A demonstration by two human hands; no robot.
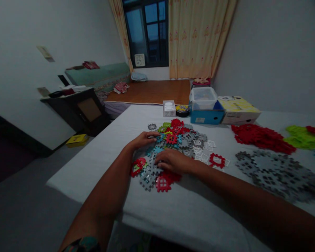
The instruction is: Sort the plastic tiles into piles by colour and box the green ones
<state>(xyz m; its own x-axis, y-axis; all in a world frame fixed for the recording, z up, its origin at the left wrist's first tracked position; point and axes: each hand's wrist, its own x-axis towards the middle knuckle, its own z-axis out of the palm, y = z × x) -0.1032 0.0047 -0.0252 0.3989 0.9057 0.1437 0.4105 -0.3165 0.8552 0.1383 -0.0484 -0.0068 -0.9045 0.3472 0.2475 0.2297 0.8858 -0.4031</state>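
Note:
A mixed heap of flat plastic interlocking building pieces with toothed edges lies on the white-covered table. My left hand [145, 140] is at the heap's left side, fingers stretched out over blue pieces [159, 138] and apparently holding nothing. Lower down, my right hand [174, 161] has its fingers curled onto a grey building piece [154, 168] at the near part of the heap. Close by are a red window piece [163, 183], a grey window piece [147, 178] and a red piece [136, 167]. Small white window frames [199, 150] lie right of the heap, beside a red square frame [217, 160].
Sorted piles sit at the right: red pieces [261, 137], grey pieces [280, 171] and green pieces [304, 138]. Along the far edge stand a small white box [169, 109], a round black tin [182, 111], a blue box [206, 116] with a clear tub [203, 97], and a yellow box [238, 108].

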